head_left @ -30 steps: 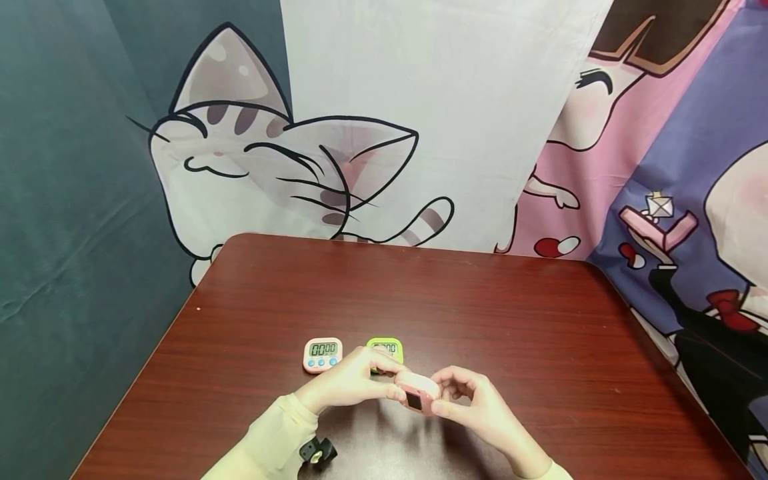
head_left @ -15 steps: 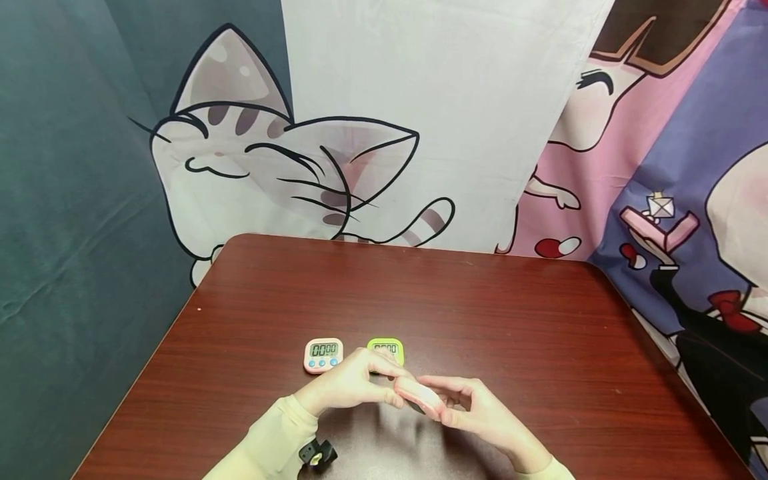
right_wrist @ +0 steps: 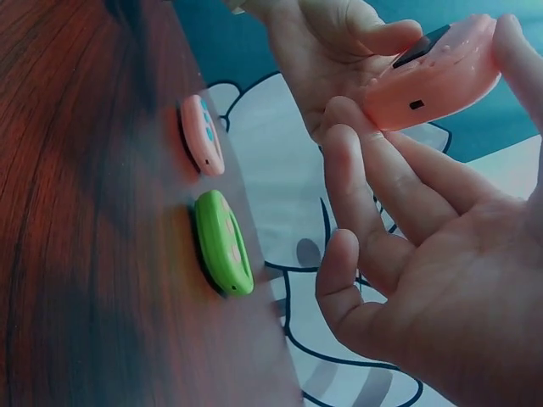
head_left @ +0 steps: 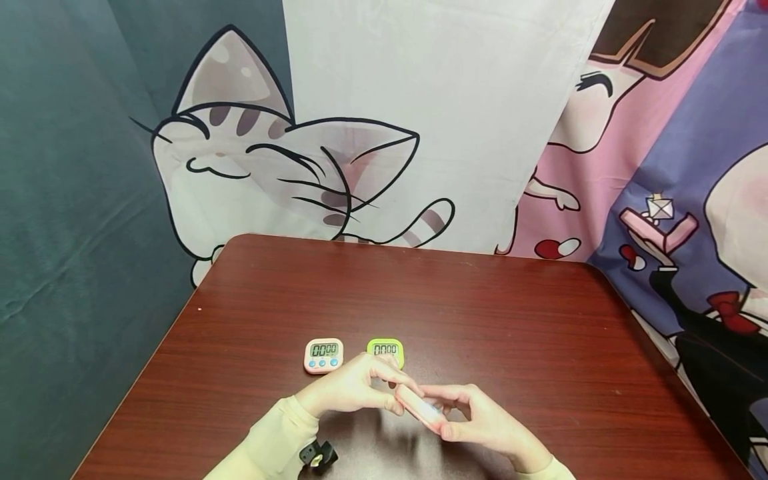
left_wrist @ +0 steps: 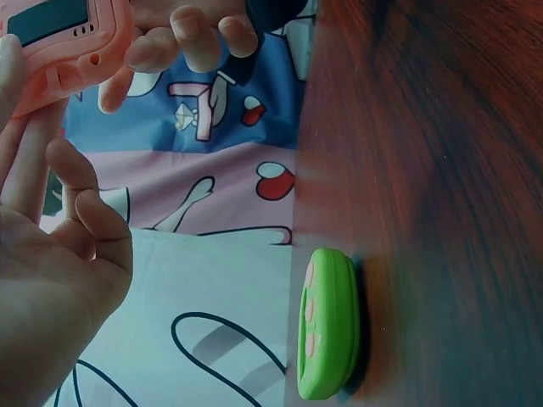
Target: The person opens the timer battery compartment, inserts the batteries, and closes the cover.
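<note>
Both hands hold a pink timer (head_left: 421, 409) close over the near middle of the table, tilted with its edge toward the head camera. My left hand (head_left: 351, 387) pinches its left end between thumb and fingers. At the right end, my right hand (head_left: 489, 421) grips it with thumb and fingertips. A dark rectangle and small holes show on one face of the pink timer (left_wrist: 100, 38) in the left wrist view. Behind the left hand lies a green timer (head_left: 397, 345), partly covered by the fingers. A second pink timer (head_left: 324, 355) with blue buttons lies left of it.
The dark red wooden table (head_left: 510, 313) reaches back to a printed cloth backdrop (head_left: 468, 100) with a cartoon cat. A small black device (head_left: 318, 455) is on the left wrist, at the sleeve (head_left: 270, 430).
The held pink timer has turned, so its dark rectangle no longer shows in the head view. Its right end has dropped a little, and the right fingers have shifted along it.
</note>
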The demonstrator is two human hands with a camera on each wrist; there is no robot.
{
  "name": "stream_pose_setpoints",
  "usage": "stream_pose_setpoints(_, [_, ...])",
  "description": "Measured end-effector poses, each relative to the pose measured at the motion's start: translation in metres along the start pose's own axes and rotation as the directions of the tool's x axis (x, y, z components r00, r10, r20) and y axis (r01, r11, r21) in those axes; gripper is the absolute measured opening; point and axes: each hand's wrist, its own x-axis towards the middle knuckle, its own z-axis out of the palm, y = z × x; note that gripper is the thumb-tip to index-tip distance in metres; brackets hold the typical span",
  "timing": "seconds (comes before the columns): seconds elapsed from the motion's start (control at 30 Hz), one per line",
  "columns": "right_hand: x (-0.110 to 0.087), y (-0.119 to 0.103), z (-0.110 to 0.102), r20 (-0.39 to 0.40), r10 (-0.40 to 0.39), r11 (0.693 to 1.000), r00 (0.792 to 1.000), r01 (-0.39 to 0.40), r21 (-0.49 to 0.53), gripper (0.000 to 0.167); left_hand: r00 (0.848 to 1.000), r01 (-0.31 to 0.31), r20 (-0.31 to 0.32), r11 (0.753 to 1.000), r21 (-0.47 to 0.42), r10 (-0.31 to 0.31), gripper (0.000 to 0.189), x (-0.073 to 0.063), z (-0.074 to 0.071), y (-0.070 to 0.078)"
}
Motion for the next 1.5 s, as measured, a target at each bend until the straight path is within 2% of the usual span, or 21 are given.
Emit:
stream_pose_setpoints(0.17, [0.000, 0.002, 0.001, -0.023, -0.024, 1.000, 0.999, 0.023, -0.013, 0.047, 0.999, -0.031, 0.019, 0.999, 0.029, 0.030, 0.030, 0.000, 0.000, 0.000])
stream_pose_setpoints(0.37, [-0.002, 0.003, 0.000, -0.049, -0.023, 0.999, 0.999, 0.022, -0.023, 0.044, 0.997, -0.066, 0.045, 0.998, 0.004, 0.066, 0.032, 0.001, -0.001, 0.000])
stream_pose_setpoints(0.43, [-0.002, 0.003, 0.000, -0.053, -0.024, 0.999, 0.998, 0.022, -0.026, 0.044, 0.997, -0.056, 0.045, 0.998, -0.009, 0.057, 0.034, 0.001, -0.002, 0.001])
stream_pose_setpoints(0.53, [-0.002, 0.004, 0.000, -0.063, -0.029, 0.999, 0.998, 0.027, -0.036, 0.045, 0.999, -0.002, 0.035, 0.999, -0.038, 0.003, 0.039, 0.000, -0.001, 0.003])
stream_pose_setpoints(0.6, [-0.002, 0.005, 0.000, -0.085, -0.042, 0.998, 0.996, 0.037, -0.051, 0.045, 0.999, 0.043, 0.001, 0.997, -0.058, -0.043, 0.042, -0.001, 0.000, 0.004])
stream_pose_setpoints(0.67, [-0.001, 0.005, 0.001, -0.125, -0.046, 0.996, 0.991, 0.037, -0.078, 0.044, 0.994, 0.089, -0.059, 0.995, -0.047, -0.092, 0.044, -0.001, 0.001, 0.005])
stream_pose_setpoints(0.73, [-0.001, 0.005, 0.001, -0.183, -0.045, 0.993, 0.982, 0.024, -0.117, 0.044, 0.983, 0.124, -0.138, 0.992, -0.015, -0.125, 0.046, -0.001, 0.003, 0.006])
stream_pose_setpoints(0.8, [-0.001, 0.005, 0.002, -0.249, -0.023, 0.986, 0.968, -0.019, -0.165, 0.045, 0.965, 0.169, -0.211, 0.985, 0.034, -0.158, 0.048, -0.001, 0.005, 0.006])
stream_pose_setpoints(0.87, [-0.001, 0.004, 0.003, -0.312, 0.004, 0.974, 0.950, -0.074, -0.213, 0.048, 0.948, 0.205, -0.262, 0.976, 0.068, -0.181, 0.050, -0.001, 0.006, 0.007])
stream_pose_setpoints(0.93, [-0.001, 0.005, 0.005, -0.361, 0.012, 0.958, 0.932, -0.114, -0.262, 0.050, 0.938, 0.224, -0.294, 0.968, 0.115, -0.183, 0.053, -0.001, 0.007, 0.007])
stream_pose_setpoints(1.1, [-0.001, 0.005, 0.009, -0.437, 0.010, 0.925, 0.900, -0.174, -0.338, 0.053, 0.932, 0.233, -0.325, 0.953, 0.194, -0.161, 0.059, 0.000, 0.010, 0.009])
stream_pose_setpoints(1.3, [-0.002, 0.005, 0.014, -0.491, -0.042, 0.872, 0.870, -0.208, -0.442, 0.059, 0.925, 0.269, -0.333, 0.933, 0.241, -0.181, 0.069, 0.001, 0.013, 0.008])
stream_pose_setpoints(1.4, [-0.002, 0.006, 0.014, -0.501, -0.067, 0.841, 0.863, -0.221, -0.493, 0.061, 0.928, 0.281, -0.332, 0.906, 0.318, -0.171, 0.072, 0.003, 0.015, 0.006])
stream_pose_setpoints(1.5, [-0.002, 0.007, 0.014, -0.504, -0.100, 0.786, 0.858, -0.242, -0.568, 0.064, 0.937, 0.273, -0.325, 0.853, 0.444, -0.131, 0.073, 0.004, 0.019, 0.002])
